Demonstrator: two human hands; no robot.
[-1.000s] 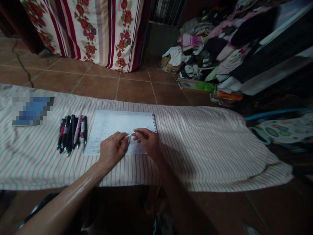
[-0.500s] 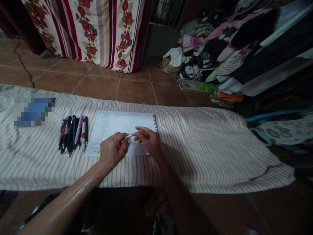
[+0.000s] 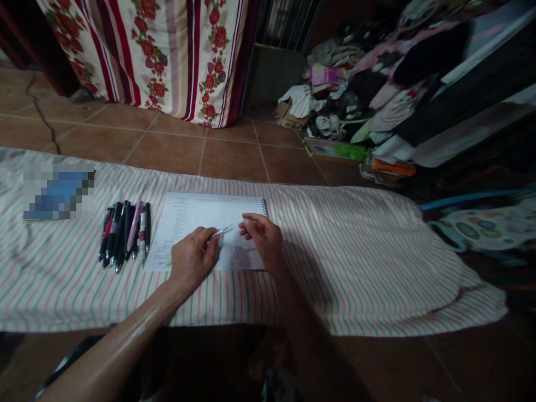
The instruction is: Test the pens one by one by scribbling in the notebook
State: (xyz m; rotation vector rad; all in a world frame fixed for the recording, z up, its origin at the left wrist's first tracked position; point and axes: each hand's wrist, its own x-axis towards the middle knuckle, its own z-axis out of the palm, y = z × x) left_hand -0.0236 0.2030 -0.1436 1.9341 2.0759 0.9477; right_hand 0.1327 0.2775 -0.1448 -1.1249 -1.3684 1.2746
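My left hand is closed round a slim white pen whose tip points right, over a spiral notebook lying open on a striped cloth. My right hand hovers just right of the pen's tip with its fingers curled together; the pen's end and the fingertips stand slightly apart, and I cannot make out anything between the fingers. A row of several pens, black, red and pink, lies left of the notebook.
A blurred blue item rests on the cloth at far left. Beyond lie brown floor tiles, a flowered bedspread and a heap of clothes and boxes at the right.
My right hand has drawn back a little to the right, away from the pen's tip that it was touching. The left hand keeps hold of the pen. The view has shifted slightly downward.
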